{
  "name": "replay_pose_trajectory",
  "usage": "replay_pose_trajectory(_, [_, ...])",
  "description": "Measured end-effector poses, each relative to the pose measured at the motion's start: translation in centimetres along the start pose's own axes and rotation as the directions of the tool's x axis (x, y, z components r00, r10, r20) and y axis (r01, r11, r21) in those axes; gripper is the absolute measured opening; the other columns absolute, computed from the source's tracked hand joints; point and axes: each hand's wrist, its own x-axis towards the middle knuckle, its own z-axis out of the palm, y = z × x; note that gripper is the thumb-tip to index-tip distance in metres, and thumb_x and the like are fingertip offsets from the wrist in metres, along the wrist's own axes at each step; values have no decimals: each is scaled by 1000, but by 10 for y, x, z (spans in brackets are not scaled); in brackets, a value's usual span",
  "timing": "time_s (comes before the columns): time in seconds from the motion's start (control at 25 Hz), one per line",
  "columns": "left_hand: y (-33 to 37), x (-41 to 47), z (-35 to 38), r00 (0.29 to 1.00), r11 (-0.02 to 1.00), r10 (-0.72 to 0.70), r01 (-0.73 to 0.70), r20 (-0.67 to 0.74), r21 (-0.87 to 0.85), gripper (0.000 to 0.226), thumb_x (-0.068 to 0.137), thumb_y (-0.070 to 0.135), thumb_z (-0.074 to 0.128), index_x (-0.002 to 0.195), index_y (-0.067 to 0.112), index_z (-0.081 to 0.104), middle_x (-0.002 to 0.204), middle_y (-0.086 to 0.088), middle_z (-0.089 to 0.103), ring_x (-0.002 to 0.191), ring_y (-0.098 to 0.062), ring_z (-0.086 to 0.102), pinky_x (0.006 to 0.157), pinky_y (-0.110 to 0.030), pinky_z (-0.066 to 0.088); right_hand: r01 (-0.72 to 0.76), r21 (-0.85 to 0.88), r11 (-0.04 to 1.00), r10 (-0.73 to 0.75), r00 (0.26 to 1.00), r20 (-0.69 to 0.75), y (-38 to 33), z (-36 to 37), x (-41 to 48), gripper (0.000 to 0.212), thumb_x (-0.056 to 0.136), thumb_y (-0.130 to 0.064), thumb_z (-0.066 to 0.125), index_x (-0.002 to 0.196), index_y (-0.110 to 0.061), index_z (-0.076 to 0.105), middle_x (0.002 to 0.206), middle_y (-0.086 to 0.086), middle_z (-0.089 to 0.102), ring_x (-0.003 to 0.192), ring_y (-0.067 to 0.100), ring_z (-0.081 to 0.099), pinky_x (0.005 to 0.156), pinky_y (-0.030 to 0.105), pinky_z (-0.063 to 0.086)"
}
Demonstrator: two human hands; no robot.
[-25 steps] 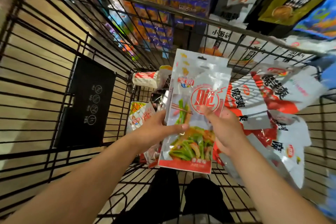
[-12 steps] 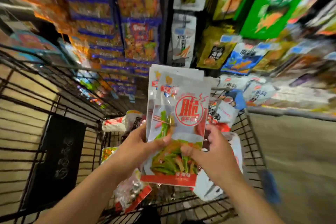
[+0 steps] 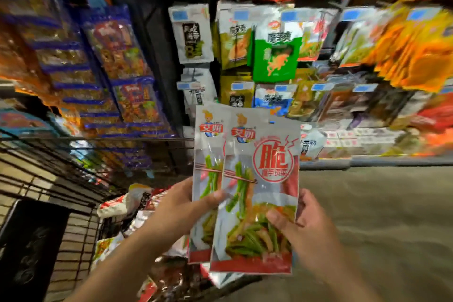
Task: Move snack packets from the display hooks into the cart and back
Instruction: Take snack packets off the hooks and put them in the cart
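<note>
I hold two matching silver snack packets upright above the cart, fanned so they overlap. The front packet (image 3: 264, 179) shows a red round logo and green vegetable strips; my right hand (image 3: 301, 225) grips its lower right side, thumb on the front. The rear packet (image 3: 208, 154) peeks out on the left, and my left hand (image 3: 186, 206) pinches it with the thumb across its face. Below them the black wire cart (image 3: 49, 179) holds several more packets (image 3: 120, 206). Display hooks with hanging packets (image 3: 274, 56) fill the wall ahead.
Purple and orange snack bags (image 3: 117, 61) hang on the left racks. Orange packets (image 3: 411, 56) crowd the right side. A grey floor (image 3: 380, 216) lies to the right of the cart. A black panel (image 3: 27, 247) sits on the cart's left wall.
Both hands have lifted the packets up out of the cart toward the display wall. My view has tilted upward, and the two packets have fanned apart.
</note>
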Motion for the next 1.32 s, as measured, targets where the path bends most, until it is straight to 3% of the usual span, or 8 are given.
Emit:
replay_pose_trajectory(0.12, [-3, 2, 87, 1000, 999, 7, -8, -19, -34, 65, 56, 68, 92, 109, 32, 77, 111, -9, 79, 99, -33, 77, 75, -39, 64, 2, 30, 1000, -2, 1000, -23, -2, -89, -30, 62, 55, -69, 88, 104, -43, 60, 108, -1, 78, 96, 23, 76, 82, 46, 60])
replay_pose_trajectory(0.32, [22, 19, 222, 997, 995, 20, -12, 75, -101, 65, 60, 58, 95, 116, 34, 75, 118, -11, 77, 105, -35, 76, 89, -52, 61, 43, 16, 999, -39, 979, -198, -37, -229, -71, 61, 70, -28, 91, 119, -21, 56, 105, 0, 78, 94, 21, 76, 79, 41, 62])
replay_pose_trajectory(0.52, [96, 59, 316, 991, 991, 100, -92, 87, -96, 40, 69, 45, 84, 106, 34, 77, 102, -6, 81, 88, -31, 79, 63, -37, 65, 167, -119, 979, -201, 895, -397, -94, -330, -75, 44, 80, -19, 85, 109, -37, 57, 97, -9, 78, 87, 9, 75, 79, 38, 59])
replay_pose_trajectory(0.68, [152, 105, 360, 968, 972, 236, -234, 86, -35, 45, 78, 52, 73, 118, 32, 70, 105, -2, 81, 92, -27, 79, 79, -43, 64, 266, -232, 936, -342, 847, -407, -145, -379, -50, 39, 86, -30, 79, 97, -58, 54, 96, -20, 76, 83, 0, 73, 64, 21, 58])
replay_pose_trajectory(0.96, [223, 244, 420, 888, 891, 449, -454, 105, 30, 54, 73, 74, 71, 121, 47, 68, 118, 6, 77, 110, -23, 74, 101, -56, 53, 301, -283, 911, -405, 786, -467, -223, -460, 59, 48, 81, -41, 78, 123, -39, 54, 108, -20, 74, 101, 3, 69, 90, 38, 56])
replay_pose_trajectory(1.12, [270, 333, 454, 849, 843, 527, -528, 39, 102, 41, 77, 77, 68, 112, 56, 70, 108, 29, 75, 102, 5, 71, 86, -21, 55, 331, -227, 916, -400, 802, -443, -271, -500, 149, 51, 66, -50, 78, 111, -35, 58, 93, -25, 75, 83, -7, 69, 77, 26, 49])
replay_pose_trajectory(1.2, [286, 365, 468, 843, 840, 535, -537, 49, 80, 18, 86, 45, 73, 104, 43, 74, 94, 36, 74, 90, 18, 68, 68, -1, 47, 350, -182, 919, -395, 824, -408, -281, -512, 189, 58, 56, -46, 79, 108, -29, 58, 88, -19, 77, 79, -5, 71, 71, 24, 50])
replay_pose_trajectory(1.32, [304, 402, 478, 846, 846, 526, -531, 85, 52, 31, 86, 23, 75, 109, 42, 63, 86, 43, 69, 83, 25, 63, 63, 3, 43, 383, -99, 919, -391, 841, -375, -290, -527, 238, 57, 57, -31, 83, 106, -18, 59, 85, -12, 79, 77, 1, 74, 66, 17, 52])
